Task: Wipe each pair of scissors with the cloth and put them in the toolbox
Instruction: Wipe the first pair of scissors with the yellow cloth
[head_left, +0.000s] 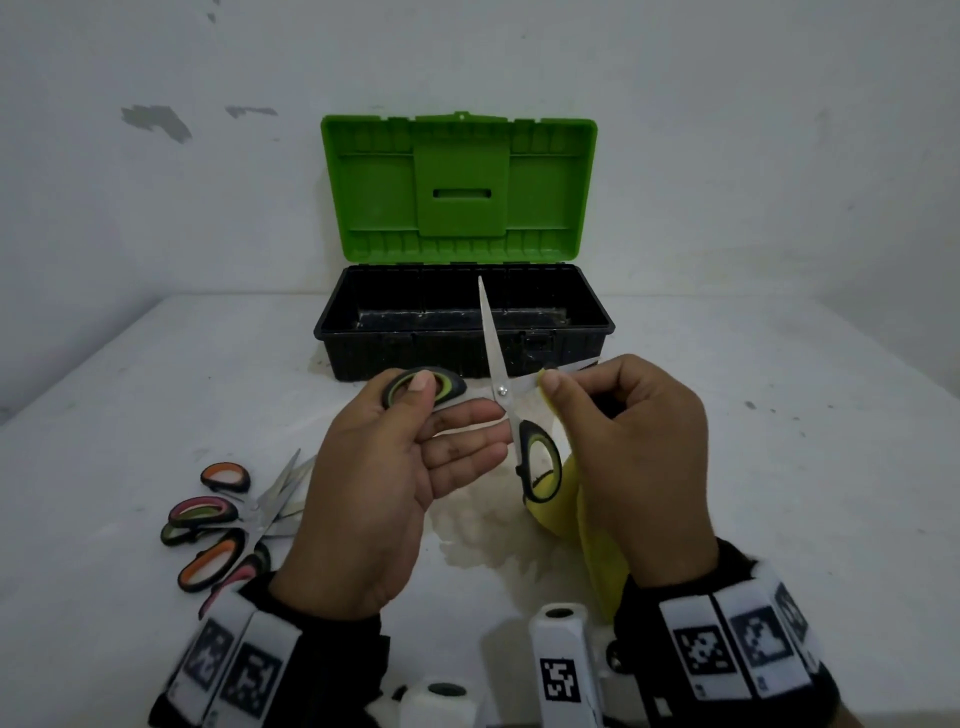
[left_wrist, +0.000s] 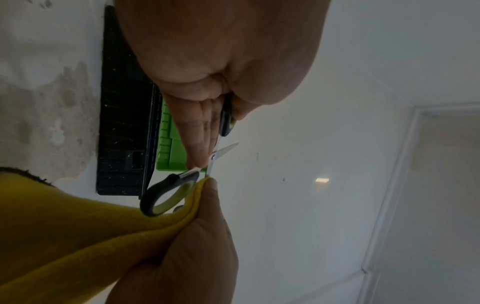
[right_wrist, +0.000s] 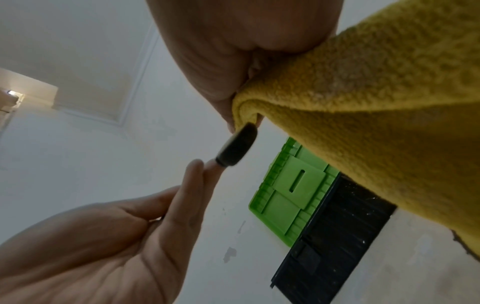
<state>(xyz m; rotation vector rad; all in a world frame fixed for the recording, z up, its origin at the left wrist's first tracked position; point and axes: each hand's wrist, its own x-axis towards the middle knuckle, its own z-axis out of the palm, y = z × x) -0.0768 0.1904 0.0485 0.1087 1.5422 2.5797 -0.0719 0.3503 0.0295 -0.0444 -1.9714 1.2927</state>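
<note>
A pair of black-and-green scissors is spread wide open in front of the toolbox. My left hand pinches its upper handle between the thumb and straight fingers. One blade points up over the black base. My right hand pinches the yellow cloth around the other blade, just right of the pivot. The free handle hangs below, and the cloth drapes down from the right hand. The right wrist view shows the cloth folded over at that handle.
The toolbox stands at the table's back edge with its green lid upright against the wall. A pile of several scissors with orange, pink and green handles lies at the front left. White table surface stretches to the right.
</note>
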